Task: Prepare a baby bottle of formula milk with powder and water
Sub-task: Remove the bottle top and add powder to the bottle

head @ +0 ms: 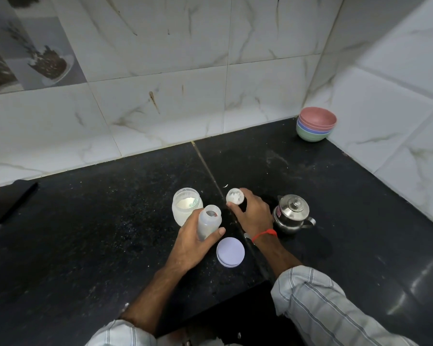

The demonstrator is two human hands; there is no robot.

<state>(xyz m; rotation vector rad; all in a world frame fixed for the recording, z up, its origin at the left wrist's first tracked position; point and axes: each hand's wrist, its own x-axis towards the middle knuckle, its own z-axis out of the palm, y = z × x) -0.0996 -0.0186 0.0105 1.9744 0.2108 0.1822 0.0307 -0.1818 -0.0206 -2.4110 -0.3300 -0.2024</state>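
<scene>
On the black counter my left hand [194,242] grips an open translucent baby bottle [209,221], which stands tilted slightly. Just behind it is an open jar of white formula powder [186,205]. My right hand [254,216] holds a small white round piece [234,196], likely the bottle's cap or teat ring, at its fingertips, tipped so its inside shows. A pale lilac jar lid [230,251] lies flat between my wrists. A small lidded steel kettle [292,213] stands right of my right hand.
A stack of coloured bowls [316,124] sits in the far right corner by the tiled walls. A dark flat object [9,203] lies at the left edge. The counter's front edge steps inward near my forearms.
</scene>
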